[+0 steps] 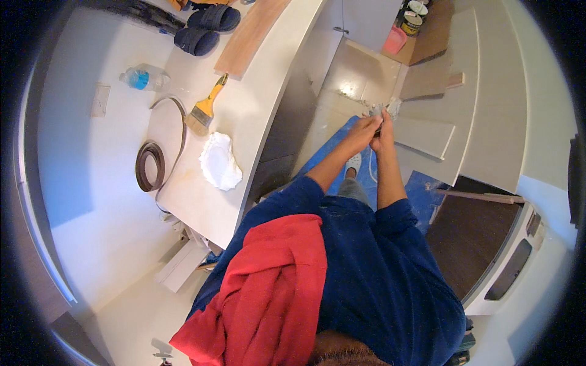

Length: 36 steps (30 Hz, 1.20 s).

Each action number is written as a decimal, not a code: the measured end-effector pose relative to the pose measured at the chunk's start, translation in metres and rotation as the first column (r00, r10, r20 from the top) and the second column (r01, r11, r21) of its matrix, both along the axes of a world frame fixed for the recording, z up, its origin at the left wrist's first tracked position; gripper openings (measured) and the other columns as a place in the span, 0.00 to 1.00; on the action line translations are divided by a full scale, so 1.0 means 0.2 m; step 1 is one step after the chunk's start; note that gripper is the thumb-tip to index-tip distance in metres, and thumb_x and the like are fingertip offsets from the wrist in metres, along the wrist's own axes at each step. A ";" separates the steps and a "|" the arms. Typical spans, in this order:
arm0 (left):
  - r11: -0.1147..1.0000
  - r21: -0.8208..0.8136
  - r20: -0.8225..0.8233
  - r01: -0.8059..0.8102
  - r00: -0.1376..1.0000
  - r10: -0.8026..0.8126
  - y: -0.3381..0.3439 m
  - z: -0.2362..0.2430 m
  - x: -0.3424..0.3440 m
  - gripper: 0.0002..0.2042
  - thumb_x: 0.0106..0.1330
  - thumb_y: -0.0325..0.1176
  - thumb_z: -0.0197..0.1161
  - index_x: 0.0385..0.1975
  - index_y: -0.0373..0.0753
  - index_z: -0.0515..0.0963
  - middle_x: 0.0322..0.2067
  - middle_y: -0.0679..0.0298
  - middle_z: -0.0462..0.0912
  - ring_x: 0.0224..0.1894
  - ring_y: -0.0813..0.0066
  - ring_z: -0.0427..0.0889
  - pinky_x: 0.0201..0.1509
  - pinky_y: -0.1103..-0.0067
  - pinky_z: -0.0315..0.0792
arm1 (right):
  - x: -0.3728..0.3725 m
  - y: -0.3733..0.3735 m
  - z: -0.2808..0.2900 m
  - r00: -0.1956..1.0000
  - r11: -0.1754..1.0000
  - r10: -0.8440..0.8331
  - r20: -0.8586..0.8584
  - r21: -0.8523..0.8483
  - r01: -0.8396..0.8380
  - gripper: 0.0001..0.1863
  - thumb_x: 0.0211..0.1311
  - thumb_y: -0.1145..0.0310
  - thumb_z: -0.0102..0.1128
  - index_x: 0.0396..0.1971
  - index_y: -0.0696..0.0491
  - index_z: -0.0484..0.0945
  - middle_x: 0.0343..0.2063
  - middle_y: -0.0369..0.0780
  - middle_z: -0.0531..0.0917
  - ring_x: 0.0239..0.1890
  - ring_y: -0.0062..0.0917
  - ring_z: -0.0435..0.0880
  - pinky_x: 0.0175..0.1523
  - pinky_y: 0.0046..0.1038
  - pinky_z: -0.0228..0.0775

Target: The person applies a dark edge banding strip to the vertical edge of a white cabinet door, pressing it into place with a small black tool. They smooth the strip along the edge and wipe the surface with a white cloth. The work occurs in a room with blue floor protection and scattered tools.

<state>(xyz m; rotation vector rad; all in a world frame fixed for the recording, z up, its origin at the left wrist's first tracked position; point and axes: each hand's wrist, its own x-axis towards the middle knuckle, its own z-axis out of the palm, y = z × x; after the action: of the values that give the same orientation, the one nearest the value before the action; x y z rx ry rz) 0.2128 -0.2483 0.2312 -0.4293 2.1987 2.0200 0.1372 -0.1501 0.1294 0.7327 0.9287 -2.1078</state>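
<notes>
And here we are, both hands together, stretched out ahead over the floor: left hand [364, 129] and right hand [384, 135] meeting just beside a white panel [425, 141], above the blue sheet [329, 147]. Fingers are curled in close, and right at their tips shows a small greyish thing [376, 112], too blurred to name; whether either hand truly grips it, I cannot tell. Below, a foot in a pale clog [354, 161] stands by that sheet. Over to the left, the desk [245, 116] carries plenty: a yellow-handled brush [206, 108], a crumpled white lump [220, 161] near its bristles, a wooden plank [250, 39], dark sandals [213, 18] beside the plank, and a clear bottle [146, 78]. And look, red cloth [278, 268] draped over the person's left shoulder
</notes>
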 end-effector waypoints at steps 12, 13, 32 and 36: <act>0.247 -0.952 -0.105 -0.180 0.951 0.291 -0.95 0.29 0.87 0.18 0.65 0.35 0.73 0.51 0.37 0.78 0.50 0.50 0.81 0.55 0.46 0.80 0.56 0.58 0.75 | 0.39 0.02 0.03 0.961 0.945 0.275 -0.037 -0.175 -0.277 0.26 0.70 0.56 0.60 0.61 0.54 0.76 0.48 0.43 0.88 0.47 0.36 0.89 0.48 0.41 0.80; 0.250 -0.949 -0.129 -0.191 0.961 0.243 -1.01 0.25 0.87 0.18 0.65 0.35 0.73 0.51 0.36 0.78 0.49 0.49 0.81 0.54 0.46 0.80 0.56 0.58 0.75 | 0.44 0.00 0.04 0.954 0.949 0.288 -0.077 -0.109 -0.295 0.25 0.70 0.56 0.60 0.61 0.53 0.77 0.48 0.42 0.88 0.47 0.35 0.88 0.49 0.41 0.80; 0.170 -0.907 -0.292 -0.385 0.867 0.404 -1.04 0.03 0.78 0.22 0.63 0.40 0.72 0.52 0.37 0.76 0.47 0.56 0.78 0.50 0.56 0.81 0.48 0.62 0.79 | 0.34 0.36 -0.24 0.286 0.256 0.957 -0.056 0.628 -0.735 0.24 0.75 0.48 0.59 0.53 0.53 0.83 0.37 0.38 0.87 0.35 0.29 0.85 0.40 0.34 0.79; 0.075 -0.951 -0.241 -0.300 0.872 0.426 -0.95 0.01 0.92 0.21 0.63 0.40 0.72 0.52 0.40 0.76 0.50 0.56 0.76 0.54 0.57 0.79 0.52 0.63 0.76 | 0.17 0.43 -0.29 0.098 0.050 0.995 0.034 0.672 -0.739 0.23 0.75 0.49 0.59 0.53 0.54 0.83 0.37 0.38 0.87 0.35 0.29 0.85 0.40 0.34 0.79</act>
<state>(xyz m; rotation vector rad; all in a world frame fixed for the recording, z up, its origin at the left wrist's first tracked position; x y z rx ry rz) 0.3966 -0.4390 0.2342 -1.2667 3.2503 0.1300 0.1705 -0.0637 0.0717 -0.2811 1.7038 -0.7014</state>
